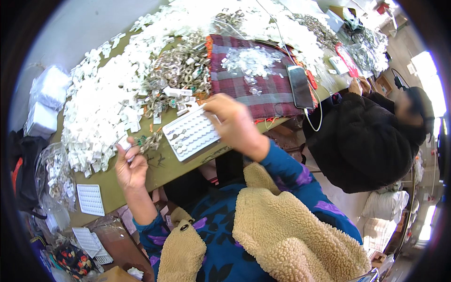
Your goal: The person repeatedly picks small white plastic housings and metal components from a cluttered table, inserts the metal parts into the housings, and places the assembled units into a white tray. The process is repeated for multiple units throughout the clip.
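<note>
My left hand [130, 171] is raised at the table's near edge, its fingers closed on a small white plastic piece [124, 143]. Beside it lies a loose bunch of metal rings with green bits [149, 141]. A white tray with rows of small hollows [199, 126] rests on the table between my hands. A few small metallic pieces [177, 138] sit in its left part. Over the tray's right end is my right hand [235, 123], blurred by motion, fingers bent toward the far rim. Whether it holds anything is hidden.
White plastic pieces [101, 117] cover the table's left and far side, next to a heap of metal rings [181, 68]. A plaid cloth [230, 89] bears clear bits; a cabled phone [299, 87] lies on its edge. Another person [361, 136] works at right. An extra tray [90, 199] lies left.
</note>
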Demonstrator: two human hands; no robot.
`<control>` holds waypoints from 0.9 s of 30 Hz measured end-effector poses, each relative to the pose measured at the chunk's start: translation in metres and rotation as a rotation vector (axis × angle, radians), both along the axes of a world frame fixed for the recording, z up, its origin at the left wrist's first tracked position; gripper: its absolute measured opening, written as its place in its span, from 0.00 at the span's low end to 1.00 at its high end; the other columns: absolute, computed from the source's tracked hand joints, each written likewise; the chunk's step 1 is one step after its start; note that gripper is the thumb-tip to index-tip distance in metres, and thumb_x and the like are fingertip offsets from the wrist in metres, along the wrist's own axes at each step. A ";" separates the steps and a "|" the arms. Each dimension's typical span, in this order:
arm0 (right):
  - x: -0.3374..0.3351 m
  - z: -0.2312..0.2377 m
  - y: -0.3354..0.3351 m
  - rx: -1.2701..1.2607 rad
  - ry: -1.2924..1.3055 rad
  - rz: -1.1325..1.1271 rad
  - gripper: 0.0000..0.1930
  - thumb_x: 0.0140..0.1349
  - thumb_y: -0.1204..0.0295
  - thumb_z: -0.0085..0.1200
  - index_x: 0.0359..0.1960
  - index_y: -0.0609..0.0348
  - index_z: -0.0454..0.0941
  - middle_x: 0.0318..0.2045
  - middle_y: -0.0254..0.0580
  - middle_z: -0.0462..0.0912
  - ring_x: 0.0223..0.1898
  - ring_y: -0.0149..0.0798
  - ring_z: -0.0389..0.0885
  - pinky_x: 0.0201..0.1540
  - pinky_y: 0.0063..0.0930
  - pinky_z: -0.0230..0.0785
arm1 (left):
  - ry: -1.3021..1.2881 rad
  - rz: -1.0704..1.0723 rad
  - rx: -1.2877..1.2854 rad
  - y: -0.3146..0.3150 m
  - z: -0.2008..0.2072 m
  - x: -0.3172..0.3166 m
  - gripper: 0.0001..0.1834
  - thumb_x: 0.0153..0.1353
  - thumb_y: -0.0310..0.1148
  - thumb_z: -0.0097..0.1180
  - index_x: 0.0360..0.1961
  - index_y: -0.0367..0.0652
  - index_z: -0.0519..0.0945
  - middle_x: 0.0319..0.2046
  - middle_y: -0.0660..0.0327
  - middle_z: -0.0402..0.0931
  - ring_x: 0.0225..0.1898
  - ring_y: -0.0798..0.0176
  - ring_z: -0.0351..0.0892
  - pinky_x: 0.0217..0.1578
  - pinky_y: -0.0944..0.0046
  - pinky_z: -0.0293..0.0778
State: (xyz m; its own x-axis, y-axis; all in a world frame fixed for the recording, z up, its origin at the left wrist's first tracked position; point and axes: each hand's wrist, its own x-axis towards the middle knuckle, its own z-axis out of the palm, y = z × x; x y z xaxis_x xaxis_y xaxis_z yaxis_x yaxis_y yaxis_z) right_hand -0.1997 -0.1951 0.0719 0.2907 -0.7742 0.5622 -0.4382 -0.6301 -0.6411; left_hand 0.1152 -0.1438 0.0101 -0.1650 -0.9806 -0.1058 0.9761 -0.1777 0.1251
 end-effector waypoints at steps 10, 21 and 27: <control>-0.096 -0.026 -0.022 0.007 0.325 -0.600 0.06 0.61 0.79 0.53 0.36 0.65 0.82 0.33 0.49 0.79 0.37 0.53 0.80 0.42 0.40 0.71 | -0.086 0.071 0.053 0.000 -0.006 0.001 0.19 0.71 0.38 0.54 0.48 0.31 0.68 0.44 0.53 0.76 0.28 0.72 0.71 0.16 0.76 0.67; -0.087 -0.021 -0.015 0.136 -0.036 -0.432 0.05 0.56 0.81 0.58 0.35 0.66 0.81 0.31 0.51 0.78 0.33 0.53 0.79 0.37 0.39 0.71 | -0.092 0.043 0.102 0.002 -0.014 -0.001 0.19 0.71 0.40 0.53 0.49 0.31 0.70 0.45 0.54 0.79 0.26 0.74 0.69 0.17 0.77 0.67; -0.075 -0.013 -0.023 0.126 0.128 -0.384 0.05 0.56 0.80 0.60 0.35 0.64 0.84 0.30 0.46 0.78 0.31 0.45 0.79 0.35 0.34 0.70 | -0.110 0.053 0.090 0.006 -0.012 -0.002 0.20 0.72 0.41 0.52 0.49 0.31 0.71 0.45 0.54 0.79 0.26 0.75 0.69 0.17 0.77 0.67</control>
State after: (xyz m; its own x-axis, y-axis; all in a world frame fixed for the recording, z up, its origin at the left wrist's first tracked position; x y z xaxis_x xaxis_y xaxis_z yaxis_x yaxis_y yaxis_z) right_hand -0.2745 -0.2178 0.0591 0.0286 -0.9001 0.4347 -0.7070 -0.3257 -0.6278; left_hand 0.1129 -0.1374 -0.0015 -0.0953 -0.9733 -0.2087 0.9657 -0.1413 0.2177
